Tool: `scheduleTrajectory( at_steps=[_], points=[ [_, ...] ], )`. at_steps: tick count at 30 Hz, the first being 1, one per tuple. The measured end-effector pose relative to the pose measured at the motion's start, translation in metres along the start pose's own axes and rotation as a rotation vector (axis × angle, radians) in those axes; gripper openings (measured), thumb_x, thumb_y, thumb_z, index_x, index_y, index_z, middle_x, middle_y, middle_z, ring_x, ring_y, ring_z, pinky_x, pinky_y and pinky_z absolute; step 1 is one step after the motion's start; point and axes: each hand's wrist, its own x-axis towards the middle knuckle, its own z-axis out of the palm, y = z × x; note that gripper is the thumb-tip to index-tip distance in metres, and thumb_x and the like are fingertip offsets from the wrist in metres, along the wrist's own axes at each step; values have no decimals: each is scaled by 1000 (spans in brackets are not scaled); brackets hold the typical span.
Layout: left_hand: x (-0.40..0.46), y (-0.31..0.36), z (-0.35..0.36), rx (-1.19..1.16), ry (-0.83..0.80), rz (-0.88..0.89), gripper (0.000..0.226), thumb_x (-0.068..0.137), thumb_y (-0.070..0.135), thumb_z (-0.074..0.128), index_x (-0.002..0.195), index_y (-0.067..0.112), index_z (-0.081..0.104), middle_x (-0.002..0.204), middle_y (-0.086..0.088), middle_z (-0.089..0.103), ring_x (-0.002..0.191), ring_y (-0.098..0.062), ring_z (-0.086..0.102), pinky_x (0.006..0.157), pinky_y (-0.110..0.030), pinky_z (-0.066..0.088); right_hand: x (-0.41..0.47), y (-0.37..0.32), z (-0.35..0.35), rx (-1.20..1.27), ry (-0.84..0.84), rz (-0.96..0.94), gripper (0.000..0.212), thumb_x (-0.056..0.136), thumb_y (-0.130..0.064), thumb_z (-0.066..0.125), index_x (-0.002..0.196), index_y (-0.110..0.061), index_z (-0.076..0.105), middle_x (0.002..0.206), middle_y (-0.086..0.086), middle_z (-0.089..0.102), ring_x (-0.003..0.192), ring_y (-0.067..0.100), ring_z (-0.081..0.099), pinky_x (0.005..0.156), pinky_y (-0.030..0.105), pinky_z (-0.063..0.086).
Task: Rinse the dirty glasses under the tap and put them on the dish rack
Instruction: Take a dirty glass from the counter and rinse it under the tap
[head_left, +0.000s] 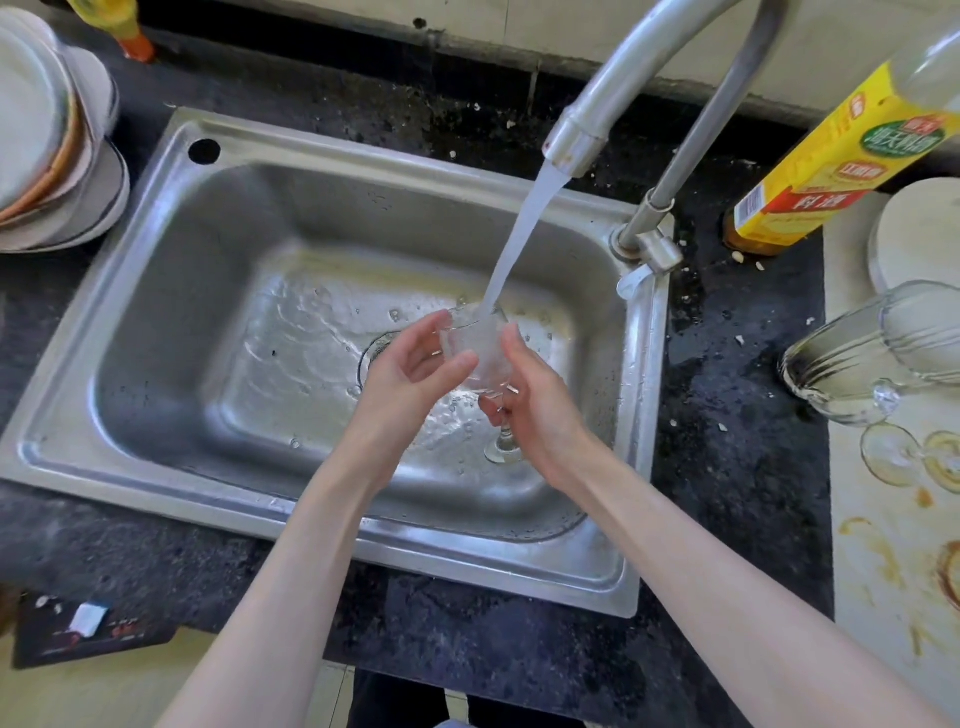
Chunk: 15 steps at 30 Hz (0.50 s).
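Note:
A clear stemmed glass (480, 353) is held upright over the steel sink (156, 291), and the stream from the tap (576, 140) runs into its bowl. My right hand (540, 410) grips the glass by the lower bowl and stem, with the round foot showing below the fingers. My left hand (410, 369) cups the left side of the bowl, thumb and fingers curled round it. Two more glasses stand at the right: a large upturned glass (852, 358) and a small stemmed glass (893, 452) on a stained pale board.
A stack of white plates and bowls (52, 140) sits left of the sink. A yellow-labelled bottle (831, 166) and a white plate (919, 234) stand at the back right. The dark stone counter (737, 467) surrounds the sink. No dish rack is in view.

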Motion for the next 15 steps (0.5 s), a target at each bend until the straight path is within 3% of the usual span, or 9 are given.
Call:
scheduleTrajectory(
  at_steps=[5,8,12,15],
  points=[
    [-4,3,6,9,-89,0,54,73,18,70,124,21,52,103,4,68,78,-4,63,64,-16,49,-2,1,0,-33,6,57,66,97,-57,12,85,-20,65,54,4,58,40,10,30,46,25,21],
    [-3,3,8,8,-66,-11,63,65,29,70,125,20,53,106,3,68,84,-4,64,69,-15,48,-3,3,-1,-48,-29,44,62,98,-57,15,96,-20,64,59,2,56,46,10,32,48,25,23],
    [0,-1,10,-16,-7,-28,47,73,31,70,117,18,58,108,2,70,101,-9,64,85,-22,45,-8,5,1,-161,5,-14,40,95,-52,36,109,-19,51,82,-1,50,51,5,39,52,19,31],
    [3,-2,12,10,2,-54,71,63,47,79,122,18,55,107,1,70,100,-13,65,89,-28,44,-10,2,3,-218,-46,37,57,95,-59,15,102,-22,59,62,-1,43,38,3,29,41,17,24]
  ],
)
